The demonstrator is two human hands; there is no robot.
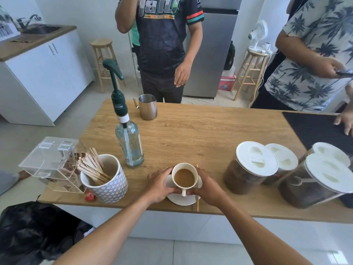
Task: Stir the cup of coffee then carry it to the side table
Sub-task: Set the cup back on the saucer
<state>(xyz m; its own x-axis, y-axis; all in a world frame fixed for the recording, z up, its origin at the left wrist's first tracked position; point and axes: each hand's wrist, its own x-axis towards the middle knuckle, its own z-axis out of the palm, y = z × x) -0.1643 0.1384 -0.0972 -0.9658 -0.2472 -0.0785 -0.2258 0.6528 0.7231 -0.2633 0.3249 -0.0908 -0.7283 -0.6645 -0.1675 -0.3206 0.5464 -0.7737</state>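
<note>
A white cup (pixel 184 178) full of milky brown coffee is sitting on a white saucer (pixel 181 200) near the front edge of the wooden worktop (pixel 200 131), about in the middle. The left hand (pixel 159 185) is curling around the left side of the cup, with its fingers touching the cup and the saucer. The right hand (pixel 207 185) is wrapping around the right side, its fingertips near the little handle. Both hands are holding the cup and saucer between them. A thin wooden stick (pixel 197 202) is lying by the saucer under the right hand, pointing at the front edge.

Toward the left end, a patterned mug of sticks (pixel 107 183) is standing beside a glass bottle with a green pump (pixel 129 144). Toward the right end, big jars with white lids (pixel 252 169) are sitting close together. A metal jug (pixel 147 107) is standing near the back edge.
</note>
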